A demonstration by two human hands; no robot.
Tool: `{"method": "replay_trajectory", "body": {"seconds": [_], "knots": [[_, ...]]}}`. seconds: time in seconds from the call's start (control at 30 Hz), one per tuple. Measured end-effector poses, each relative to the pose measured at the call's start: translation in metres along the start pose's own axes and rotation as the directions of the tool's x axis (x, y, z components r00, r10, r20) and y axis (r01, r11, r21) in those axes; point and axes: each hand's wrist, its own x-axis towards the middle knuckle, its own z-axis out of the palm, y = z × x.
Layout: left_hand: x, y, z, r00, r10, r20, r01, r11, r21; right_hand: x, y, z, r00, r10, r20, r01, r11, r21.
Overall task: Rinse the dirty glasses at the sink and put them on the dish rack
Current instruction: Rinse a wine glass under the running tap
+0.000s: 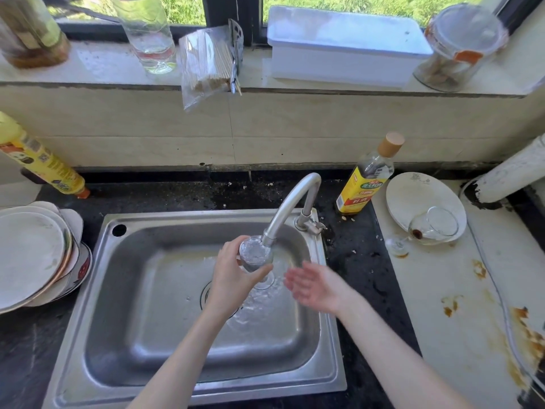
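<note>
Water runs from the tap (290, 202) straight into the mouth of a glass (256, 256), which the left hand (233, 278) grips by its side, fingers and thumb curled round the bowl. The glass is held upright and right under the spout, over the middle of the sink (141, 290), so that it fills and overflows; the spill falls toward the drain rather than onto the worktop (354, 255). A round foot shows below the fingers, so it looks like a stemmed glass, held by the bowl for steadiness.

The right hand (315, 286) holds nothing: its fingers are loosely spread, palm turned up, just beside the glass and apart from it. It seems blurred, so its exact pose is uncertain; my guess is that it waits to help rub or turn the glass.

To the right, on the pale drainer surface, a second glass (435, 227) lies on its side, resting on a white plate (413, 196), with a dark speck near its base. It looks unwashed and is probably next. A small clear piece sits just beside the plate; I cannot tell what it is.

A yellow-labelled bottle (365, 178) stands behind the tap, near the plate. A stack of plates (32, 255) sits left of the sink. No rack can be made out with certainty, so where the rinsed glass should go is not plain; the task looks to be at its first glass.
</note>
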Motion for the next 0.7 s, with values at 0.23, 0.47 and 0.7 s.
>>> {"method": "replay_trajectory", "body": {"seconds": [0.23, 0.47, 0.7], "knots": [[-0.007, -0.005, 0.006, 0.974, -0.224, 0.031, 0.225, 0.951, -0.212, 0.004, 0.037, 0.031, 0.987, 0.133, 0.09, -0.147, 0.971, 0.187], [-0.014, -0.011, 0.003, 0.953, -0.261, 0.153, 0.279, 0.953, -0.118, 0.006, 0.029, 0.032, 0.998, -0.054, -0.016, 0.057, 0.949, 0.31], [-0.026, -0.024, 0.007, 0.936, -0.256, 0.242, 0.234, 0.965, 0.117, -0.015, 0.022, 0.025, 0.867, -0.495, -0.055, 0.484, 0.864, -0.138]]}}
